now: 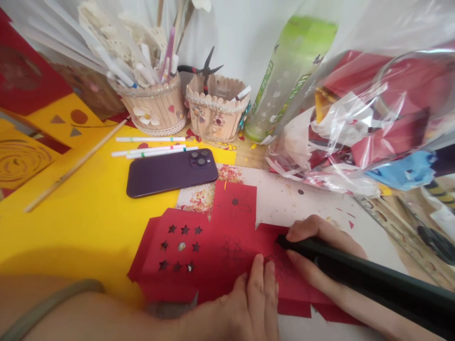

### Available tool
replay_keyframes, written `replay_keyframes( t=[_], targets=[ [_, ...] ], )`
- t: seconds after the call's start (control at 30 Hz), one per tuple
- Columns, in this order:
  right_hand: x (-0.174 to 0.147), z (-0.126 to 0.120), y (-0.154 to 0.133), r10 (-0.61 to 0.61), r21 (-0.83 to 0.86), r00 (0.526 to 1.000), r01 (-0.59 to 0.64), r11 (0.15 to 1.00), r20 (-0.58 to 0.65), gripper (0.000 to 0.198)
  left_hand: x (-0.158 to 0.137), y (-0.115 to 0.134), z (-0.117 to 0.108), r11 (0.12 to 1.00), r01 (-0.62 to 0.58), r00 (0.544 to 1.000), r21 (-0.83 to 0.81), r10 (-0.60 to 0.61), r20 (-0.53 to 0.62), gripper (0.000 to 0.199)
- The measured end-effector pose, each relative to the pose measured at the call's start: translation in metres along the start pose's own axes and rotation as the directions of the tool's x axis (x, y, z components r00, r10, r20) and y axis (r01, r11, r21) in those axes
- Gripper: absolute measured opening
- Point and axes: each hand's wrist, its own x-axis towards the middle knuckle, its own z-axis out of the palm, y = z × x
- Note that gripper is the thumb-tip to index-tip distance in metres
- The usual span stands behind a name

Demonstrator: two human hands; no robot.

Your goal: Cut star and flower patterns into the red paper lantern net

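Bright, diffuse light. White glare streaks on clear crinkled plastic bag (369, 118), upper right. Soft shadow across large flat yellow paper sheet (95, 203), lower left. Wide-angle stretch toward edges; upper left smeary. Drawn lines on red cut-out card (209, 241) soft.

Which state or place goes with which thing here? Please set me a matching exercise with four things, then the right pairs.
1. Left hand
2. Right hand
3. Phone
4. Pliers

A. Standing in a wooden-stick pot
B. Gripping a black tool
C. Lying with cameras up
D. Resting on red card

Pairs: 1-D; 2-B; 3-C; 4-A
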Motion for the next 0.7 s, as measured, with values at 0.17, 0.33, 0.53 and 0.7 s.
replay_keyframes(
  t=[0.17,0.33,0.53,0.7],
  targets=[
    [-0.0005,-0.0042,0.0041,-0.109,-0.05,0.994,0.11,0.993,0.022,0.018,-0.0002,-0.0025,-0.0018,0.997,-0.078,0.993,0.011,0.077,0.086,0.032],
    [0.0022,-0.0085,0.0048,-0.182,-0.058,0.98,0.187,0.981,0.076,0.021,-0.0007,-0.0072,-0.0079,0.994,-0.11,0.986,0.013,0.108,0.129,0.028],
    [0.0018,-0.009,0.0094,-0.22,-0.088,0.969,0.23,0.969,0.11,0.02,0.0047,-0.0091,-0.0039,0.991,-0.127,0.992,0.036,0.125,0.03,0.027],
    [0.0028,-0.0078,0.0078,-0.228,-0.096,0.968,0.238,0.967,0.103,0.018,0.0034,-0.0071,-0.0061,0.997,-0.078,0.994,-0.003,0.078,0.071,0.025]
  ],
)
